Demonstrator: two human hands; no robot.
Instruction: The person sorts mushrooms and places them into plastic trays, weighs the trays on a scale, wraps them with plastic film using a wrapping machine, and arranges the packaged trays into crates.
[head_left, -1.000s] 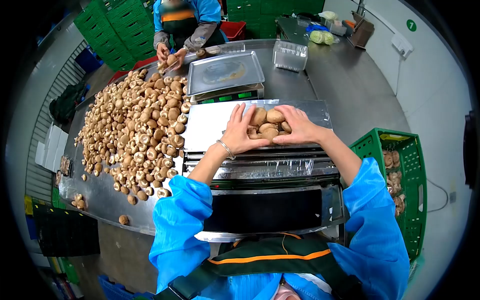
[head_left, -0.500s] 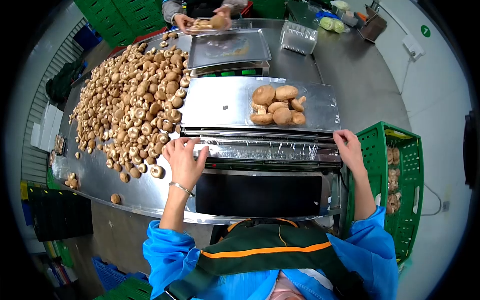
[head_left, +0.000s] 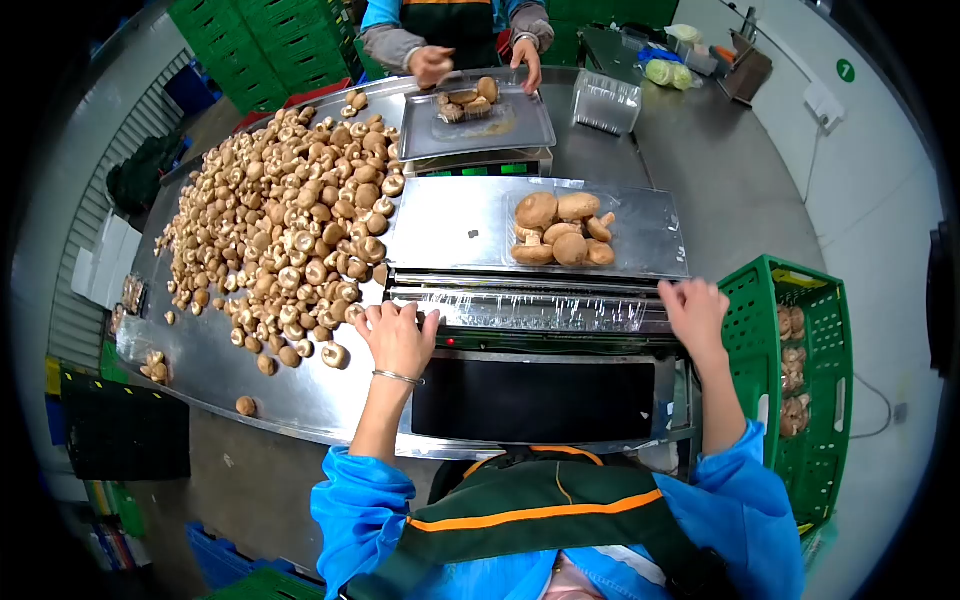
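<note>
My left hand (head_left: 398,340) is at the left end of the clear plastic film (head_left: 540,314) on the wrapping machine (head_left: 560,343), fingers spread and fingertips touching the edge. At the film's right end is my right hand (head_left: 697,318), its fingers bent and the fingertips close together; what lies between them is hidden. Just behind the film, a clear tray of shiitake mushrooms (head_left: 569,247) stands on the metal plate (head_left: 440,225). It is uncovered, with large brown caps and pale stems showing. A black panel (head_left: 535,400) lies in front of the film.
A big heap of loose mushrooms (head_left: 280,225) covers the left of the table. Opposite, a co-worker's hands (head_left: 432,66) are by a scale tray (head_left: 480,140) holding mushrooms. Stacked clear trays (head_left: 607,103) stand behind. A green crate (head_left: 765,345) with wrapped packs is at my right.
The co-worker's mushroom pack has come down onto the scale tray, and the hands have parted from it. My hands stay at the film's ends. The whole view has shifted slightly.
</note>
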